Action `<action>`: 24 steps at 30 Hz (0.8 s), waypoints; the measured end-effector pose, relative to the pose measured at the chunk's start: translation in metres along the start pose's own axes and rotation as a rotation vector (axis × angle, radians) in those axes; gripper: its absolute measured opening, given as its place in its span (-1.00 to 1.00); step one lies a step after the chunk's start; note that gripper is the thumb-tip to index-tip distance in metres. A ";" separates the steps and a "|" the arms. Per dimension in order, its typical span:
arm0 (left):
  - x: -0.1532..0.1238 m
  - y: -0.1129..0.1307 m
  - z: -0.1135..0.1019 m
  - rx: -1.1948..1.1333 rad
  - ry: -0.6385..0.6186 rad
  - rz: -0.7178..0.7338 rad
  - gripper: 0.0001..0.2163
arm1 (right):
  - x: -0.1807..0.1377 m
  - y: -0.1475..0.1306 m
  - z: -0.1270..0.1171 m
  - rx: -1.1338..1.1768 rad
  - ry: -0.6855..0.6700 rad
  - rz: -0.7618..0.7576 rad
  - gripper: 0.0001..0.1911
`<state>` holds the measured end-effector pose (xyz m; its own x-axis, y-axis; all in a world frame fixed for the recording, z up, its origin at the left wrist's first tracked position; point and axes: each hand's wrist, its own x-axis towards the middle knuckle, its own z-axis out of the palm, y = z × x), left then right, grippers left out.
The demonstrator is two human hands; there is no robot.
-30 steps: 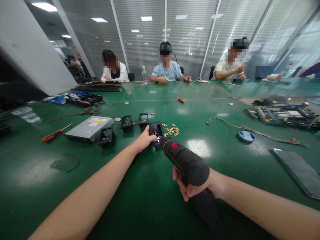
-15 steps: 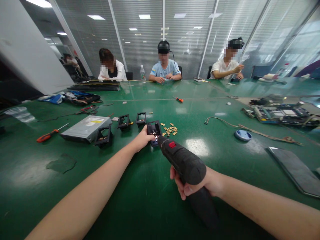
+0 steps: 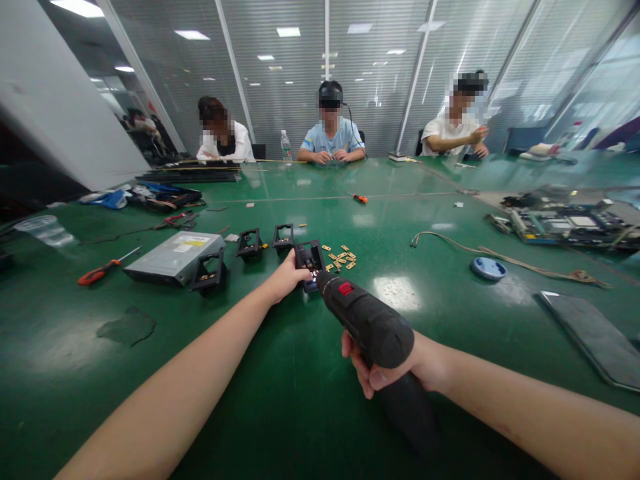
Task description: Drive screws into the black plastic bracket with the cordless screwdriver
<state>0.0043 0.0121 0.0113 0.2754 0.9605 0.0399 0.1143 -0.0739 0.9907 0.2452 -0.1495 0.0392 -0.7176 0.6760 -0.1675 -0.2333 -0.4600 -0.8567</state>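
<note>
My left hand [image 3: 286, 277] grips the left side of a black plastic socket frame [image 3: 311, 253], which is tilted up on the green table [image 3: 280, 413]. Small metal parts show inside the frame. Wrapped round the handle of a black cordless drill [image 3: 370, 317] is my right hand [image 3: 370, 370]. The drill's nose points into the frame; its tip is hidden or too small to make out. Just right of the frame lie several small brass plates [image 3: 345, 257]. Three similar black frames [image 3: 209, 272] stand to the left, with small metal pieces in them.
A silver disc drive [image 3: 173, 257] and an orange screwdriver [image 3: 106, 268] lie at left. To the right are a blue round lid [image 3: 489, 268], a cable [image 3: 465, 247], a phone-like slab [image 3: 590, 337] and circuit boards [image 3: 575, 223]. Three people [image 3: 331, 137] sit across the table.
My hands, the drill and the held frame keep almost the same places. The whole view has shifted very slightly. Across the table, the middle person's hands have moved a little.
</note>
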 end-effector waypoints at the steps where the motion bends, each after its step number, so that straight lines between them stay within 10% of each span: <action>1: 0.000 0.000 0.000 0.002 0.001 0.000 -0.41 | 0.000 0.001 0.000 0.001 0.000 -0.003 -0.45; 24: 0.002 -0.007 -0.008 -0.012 -0.036 -0.002 -0.43 | 0.000 -0.001 -0.003 0.040 -0.030 -0.010 -0.46</action>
<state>-0.0030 0.0169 0.0054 0.3095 0.9503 0.0336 0.1034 -0.0688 0.9923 0.2479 -0.1475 0.0380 -0.7342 0.6634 -0.1443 -0.2661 -0.4767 -0.8378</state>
